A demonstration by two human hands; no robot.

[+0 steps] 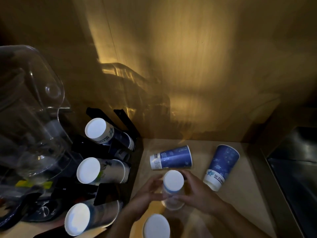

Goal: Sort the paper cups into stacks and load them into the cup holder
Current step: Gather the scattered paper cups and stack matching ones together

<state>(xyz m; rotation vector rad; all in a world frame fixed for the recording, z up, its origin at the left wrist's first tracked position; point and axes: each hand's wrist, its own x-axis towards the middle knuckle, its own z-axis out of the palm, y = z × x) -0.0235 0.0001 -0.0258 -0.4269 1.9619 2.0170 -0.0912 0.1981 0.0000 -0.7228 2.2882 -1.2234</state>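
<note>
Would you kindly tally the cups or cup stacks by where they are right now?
In the black cup holder: 3 stacks
Lying loose on the counter: 2 cups
Upside down between both hands: 1
Upside down at the bottom edge: 1
Total: 7

Dim wooden wall (197, 66), warm light patch, pale wooden counter (240, 194).

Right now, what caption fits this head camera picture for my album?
Both hands, left hand and right hand, steady an upside-down cup stack beside the black cup holder.
</note>
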